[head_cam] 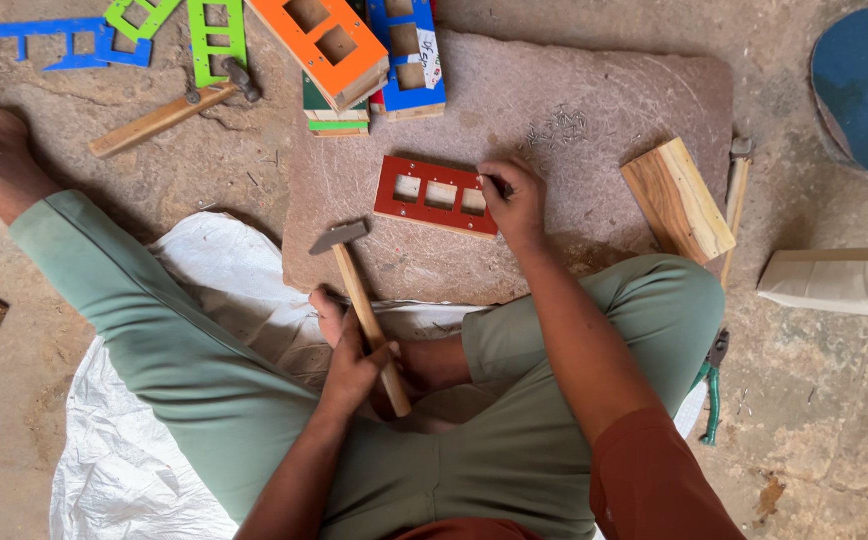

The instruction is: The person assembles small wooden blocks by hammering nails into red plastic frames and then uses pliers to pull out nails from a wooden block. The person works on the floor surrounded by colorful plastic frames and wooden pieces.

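Closest to the camera, the person sits cross-legged on the floor in green trousers, partly over a white plastic sheet. The left hand rests over the lap with its fingers clenched round the wooden handle of a hammer, whose metal head points up onto the near edge of a flat reddish stone slab. Farther out, the right hand reaches onto the slab, its fingers pinched on something small and dark at the right end of a red wooden frame with three square openings, which lies flat near the middle of the slab. Beyond that hand a scatter of small nails lies on the stone, and a plain wooden block sits at the slab's right edge. At the far side lie stacked orange, blue and green frames and a second hammer on the floor.
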